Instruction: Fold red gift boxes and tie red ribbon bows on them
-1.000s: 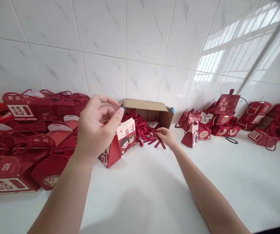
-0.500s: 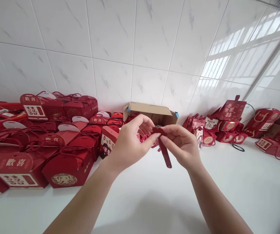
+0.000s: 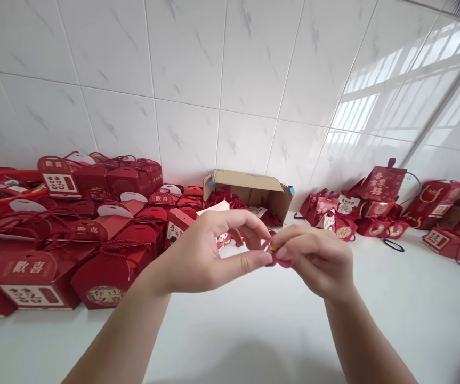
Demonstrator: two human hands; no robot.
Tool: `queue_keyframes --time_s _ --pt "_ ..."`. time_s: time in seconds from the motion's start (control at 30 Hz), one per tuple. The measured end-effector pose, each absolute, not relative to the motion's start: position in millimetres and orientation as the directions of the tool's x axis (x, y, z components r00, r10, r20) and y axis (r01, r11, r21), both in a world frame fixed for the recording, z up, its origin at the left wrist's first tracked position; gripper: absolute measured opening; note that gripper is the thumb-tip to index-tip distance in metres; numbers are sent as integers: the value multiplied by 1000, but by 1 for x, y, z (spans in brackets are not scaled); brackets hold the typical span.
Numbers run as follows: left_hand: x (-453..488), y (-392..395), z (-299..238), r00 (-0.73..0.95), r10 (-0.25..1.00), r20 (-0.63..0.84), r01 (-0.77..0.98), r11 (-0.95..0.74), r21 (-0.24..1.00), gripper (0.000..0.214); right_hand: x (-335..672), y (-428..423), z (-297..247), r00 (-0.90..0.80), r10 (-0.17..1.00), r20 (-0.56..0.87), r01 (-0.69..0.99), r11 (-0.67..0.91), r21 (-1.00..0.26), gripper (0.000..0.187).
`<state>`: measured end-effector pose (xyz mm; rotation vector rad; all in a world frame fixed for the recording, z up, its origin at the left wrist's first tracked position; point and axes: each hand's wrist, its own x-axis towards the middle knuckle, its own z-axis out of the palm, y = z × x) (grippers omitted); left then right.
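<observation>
In front of me, both hands pinch one small red strap [image 3: 284,263] above the white tabletop. My left hand [image 3: 206,256] has its thumb and forefinger closed on the strap's left side, the other fingers curled behind. Thumb and fingers of my right hand [image 3: 323,258] close on its right side. A tiny yellow spot shows on the strap between the fingertips. Most of the strap is hidden by the fingers. Behind my left hand stands a small printed box [image 3: 224,241], partly covered by that hand.
Many red gift boxes [image 3: 33,272] with rope handles crowd the left side. An open cardboard box [image 3: 249,180] holding red pieces lies against the tiled wall [image 3: 190,58]. More red boxes [image 3: 381,186] stand at the right, near a black loop [image 3: 393,245].
Both hands have moved slightly down, the right one also rightward. The strap's long end, which hung down before, no longer hangs in view; the strap is gathered between the fingertips.
</observation>
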<state>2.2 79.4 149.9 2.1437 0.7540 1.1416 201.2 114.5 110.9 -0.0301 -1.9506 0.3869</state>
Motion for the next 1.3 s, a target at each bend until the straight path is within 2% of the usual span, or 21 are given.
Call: queue_keyframes --time_s 0.17,0.43,0.6,0.7,0.77,0.87,0.93,0.97,1.03,1.1,1.13,1.2,1.3 --pt "5 76 152 503 702 504 255 -678 690 9 199 108 115 -466 181 866 -186 937 -295 22" --pt "8 70 150 518 709 478 278 -668 690 19 204 111 112 -516 190 835 -241 904 -354 31" --pt "20 70 150 599 725 338 173 -530 830 16 212 109 113 -582 185 791 -286 865 -413 39" --pt "16 77 149 604 725 331 160 -517 841 19 214 109 115 -583 201 788 -231 888 -398 35" --pt "0 89 147 506 771 387 266 -566 780 19 215 111 116 -565 207 799 -207 902 -380 32" --pt "-39 113 139 194 839 507 581 -515 630 17 215 111 117 -531 199 824 -226 903 -364 29" --pt "-64 130 132 -20 870 493 805 -278 524 26 215 110 117 -506 185 843 -242 907 -344 27" --pt "-72 136 129 -115 912 395 866 -102 489 31 214 110 117 -494 178 851 -249 909 -334 27" --pt "-78 146 123 -260 950 174 888 164 431 55 214 108 117 -482 167 860 -265 908 -325 26" --pt "-73 153 117 -331 943 23 859 291 422 85 213 107 117 -487 170 856 -273 902 -335 27" --pt "-68 155 113 -344 939 -4 846 311 434 97 213 107 116 -494 175 852 -273 899 -343 28" --pt "-58 158 108 -347 938 -14 836 316 448 105 213 107 116 -510 179 841 -272 895 -355 30" --pt "-52 159 106 -321 946 47 859 270 434 96 213 107 115 -532 186 826 -256 894 -367 31"
